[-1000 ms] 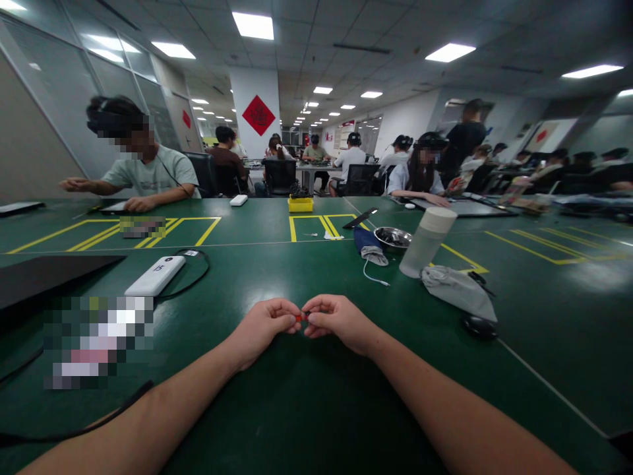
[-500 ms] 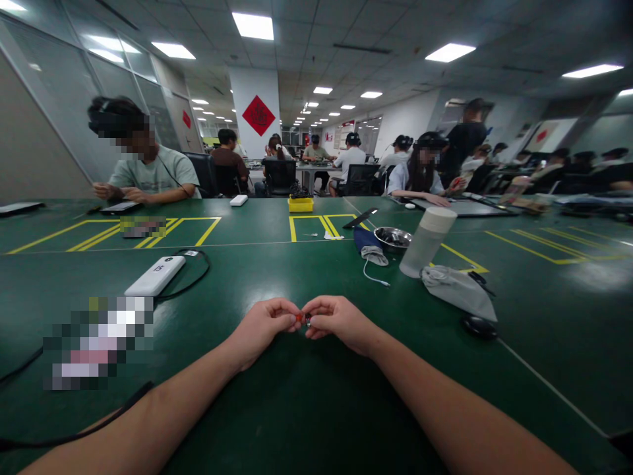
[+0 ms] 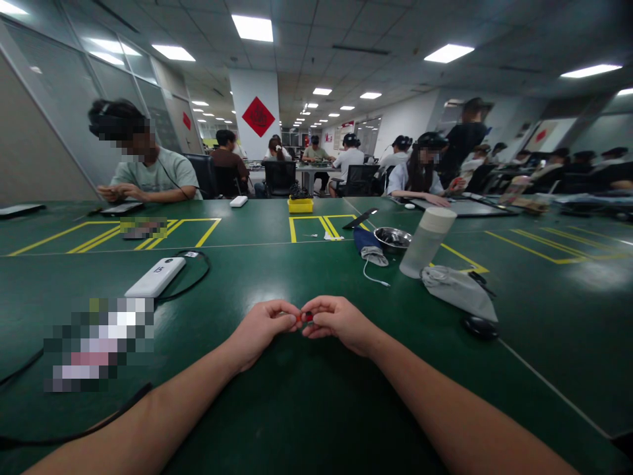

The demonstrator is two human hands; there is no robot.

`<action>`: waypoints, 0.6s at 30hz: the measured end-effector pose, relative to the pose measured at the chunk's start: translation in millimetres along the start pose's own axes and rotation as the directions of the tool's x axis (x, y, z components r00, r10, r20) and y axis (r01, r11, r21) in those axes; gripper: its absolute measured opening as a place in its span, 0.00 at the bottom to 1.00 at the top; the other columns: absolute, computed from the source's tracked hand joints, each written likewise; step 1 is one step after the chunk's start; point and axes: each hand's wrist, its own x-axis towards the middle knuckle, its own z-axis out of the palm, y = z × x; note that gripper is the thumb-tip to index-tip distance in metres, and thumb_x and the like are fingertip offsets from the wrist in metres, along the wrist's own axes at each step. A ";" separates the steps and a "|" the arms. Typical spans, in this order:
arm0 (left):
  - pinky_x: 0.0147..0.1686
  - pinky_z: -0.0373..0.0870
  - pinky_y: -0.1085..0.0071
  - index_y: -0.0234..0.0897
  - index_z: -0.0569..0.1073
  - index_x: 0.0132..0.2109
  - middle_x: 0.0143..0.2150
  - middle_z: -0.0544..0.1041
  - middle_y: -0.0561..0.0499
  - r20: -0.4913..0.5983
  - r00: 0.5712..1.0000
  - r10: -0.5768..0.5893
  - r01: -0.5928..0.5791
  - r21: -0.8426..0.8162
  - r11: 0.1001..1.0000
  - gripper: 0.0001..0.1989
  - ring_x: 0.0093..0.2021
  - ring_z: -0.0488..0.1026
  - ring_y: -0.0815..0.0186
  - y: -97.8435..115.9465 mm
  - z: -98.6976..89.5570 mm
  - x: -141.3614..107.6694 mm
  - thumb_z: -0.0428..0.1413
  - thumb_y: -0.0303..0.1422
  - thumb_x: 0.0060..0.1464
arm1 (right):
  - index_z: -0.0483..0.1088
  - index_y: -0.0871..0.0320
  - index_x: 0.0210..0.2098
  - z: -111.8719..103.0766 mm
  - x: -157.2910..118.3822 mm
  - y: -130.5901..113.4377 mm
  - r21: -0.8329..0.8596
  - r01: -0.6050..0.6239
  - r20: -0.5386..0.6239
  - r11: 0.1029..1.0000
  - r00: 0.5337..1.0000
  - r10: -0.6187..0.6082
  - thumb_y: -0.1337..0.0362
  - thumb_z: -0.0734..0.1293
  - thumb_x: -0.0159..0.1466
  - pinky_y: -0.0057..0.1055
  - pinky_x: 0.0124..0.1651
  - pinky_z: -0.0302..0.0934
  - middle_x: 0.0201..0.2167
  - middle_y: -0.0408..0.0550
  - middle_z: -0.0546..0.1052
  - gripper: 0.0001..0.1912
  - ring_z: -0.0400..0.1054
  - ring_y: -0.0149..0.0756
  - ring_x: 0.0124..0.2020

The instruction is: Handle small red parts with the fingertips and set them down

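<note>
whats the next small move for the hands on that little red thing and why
Probably a slight turn of the right hand, left hand held steady: they pinch the small red-and-dark item from opposite sides, and it's too small to tell whether it's one piece or two.

A white power bank [image 3: 154, 278] lies at the left of the green table [image 3: 247, 274], beside a black cable [image 3: 210, 265]. At the right stands a frosted bottle [image 3: 428, 243], with a metal bowl [image 3: 393, 249] to its left, a grey pouch [image 3: 455, 293] to its right. A yellow bin [image 3: 301, 206] sits near the far edge.
</note>
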 end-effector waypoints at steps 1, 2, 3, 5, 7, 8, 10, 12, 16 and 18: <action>0.34 0.67 0.71 0.34 0.74 0.38 0.34 0.78 0.47 -0.003 1.000 0.002 -0.002 0.018 1.000 0.08 0.33 0.74 0.65 -0.2 -0.1 -0.1 0.57 0.33 0.50 | 0.70 0.62 0.40 0.0 0.2 0.4 -0.001 0.000 0.001 1.000 1.000 0.000 0.72 0.65 0.53 0.33 0.40 0.69 0.36 0.49 0.76 0.14 0.74 0.34 0.34; 0.34 0.67 0.72 0.34 0.74 0.38 0.34 0.78 0.48 -0.009 1.000 0.005 -0.005 0.038 0.999 0.08 0.33 0.74 0.66 -0.5 -0.1 -0.2 0.58 0.33 0.50 | 0.70 0.62 0.40 0.0 0.4 0.9 -0.002 0.002 0.001 1.000 1.000 -0.002 0.72 0.66 0.53 0.33 0.40 0.70 0.36 0.49 0.76 0.14 0.74 0.34 0.34; 0.33 0.66 0.72 0.34 0.74 0.37 0.33 0.78 0.49 -0.018 1.000 0.010 -0.009 0.058 0.998 0.08 0.32 0.74 0.66 -0.7 -0.1 -0.2 0.58 0.33 0.49 | 0.70 0.62 0.40 0.0 0.4 1.4 -0.003 0.004 0.002 1.000 1.000 -0.004 0.71 0.66 0.53 0.33 0.40 0.70 0.36 0.49 0.76 0.14 0.74 0.34 0.34; 0.32 0.66 0.72 0.34 0.74 0.36 0.32 0.78 0.50 -0.031 0.999 0.028 -0.025 0.093 0.995 0.08 0.31 0.73 0.67 -0.8 0.3 -0.1 0.59 0.33 0.48 | 0.70 0.62 0.40 0.1 -0.1 1.8 -0.013 0.011 0.000 1.000 1.000 -0.011 0.70 0.68 0.53 0.33 0.39 0.70 0.35 0.50 0.76 0.14 0.74 0.34 0.33; 0.33 0.65 0.72 0.34 0.74 0.35 0.31 0.77 0.50 -0.029 0.998 0.047 -0.043 0.106 0.993 0.06 0.30 0.72 0.67 -0.2 0.7 0.1 0.58 0.32 0.48 | 0.70 0.62 0.40 0.4 -1.1 1.4 -0.042 0.022 -0.004 0.999 1.000 -0.022 0.67 0.69 0.54 0.33 0.38 0.70 0.34 0.49 0.76 0.14 0.74 0.33 0.31; 0.33 0.65 0.73 0.34 0.74 0.35 0.30 0.77 0.51 -0.024 0.998 0.051 -0.048 0.102 0.994 0.06 0.30 0.72 0.68 0.4 0.8 0.2 0.57 0.31 0.48 | 0.70 0.62 0.41 0.5 -1.7 1.0 -0.058 0.029 -0.003 0.998 1.000 -0.029 0.66 0.70 0.54 0.33 0.38 0.70 0.33 0.49 0.76 0.14 0.74 0.33 0.31; 0.33 0.65 0.73 0.34 0.74 0.36 0.29 0.76 0.51 -0.015 0.999 0.047 -0.045 0.080 0.996 0.06 0.30 0.72 0.68 1.5 0.7 0.3 0.56 0.30 0.49 | 0.70 0.62 0.41 0.4 -2.4 0.3 -0.071 0.041 0.002 0.997 0.999 -0.041 0.65 0.71 0.54 0.33 0.39 0.70 0.32 0.49 0.76 0.15 0.74 0.33 0.31; 0.34 0.66 0.72 0.34 0.75 0.36 0.30 0.77 0.50 -0.012 0.999 0.032 -0.031 0.055 0.998 0.07 0.31 0.72 0.67 2.1 0.4 0.2 0.55 0.29 0.49 | 0.70 0.62 0.40 0.2 -2.1 0.4 -0.061 0.046 0.005 0.997 0.999 -0.045 0.65 0.71 0.54 0.34 0.40 0.70 0.32 0.49 0.76 0.15 0.74 0.34 0.32; 0.34 0.66 0.72 0.34 0.75 0.36 0.32 0.78 0.49 -0.024 1.000 0.018 -0.016 0.052 0.999 0.07 0.32 0.73 0.67 2.4 1.1 -0.5 0.57 0.30 0.48 | 0.70 0.62 0.40 -0.3 0.1 2.6 -0.029 0.030 0.002 0.999 1.000 -0.029 0.67 0.68 0.56 0.33 0.40 0.70 0.33 0.49 0.77 0.12 0.74 0.34 0.33; 0.33 0.66 0.72 0.34 0.74 0.36 0.32 0.77 0.50 -0.048 0.999 0.023 -0.019 0.075 0.997 0.07 0.30 0.72 0.67 2.7 2.2 -1.0 0.58 0.31 0.47 | 0.70 0.62 0.40 -0.3 0.8 3.5 -0.016 0.018 0.003 1.000 1.000 -0.018 0.68 0.68 0.56 0.33 0.39 0.70 0.34 0.50 0.77 0.12 0.74 0.33 0.33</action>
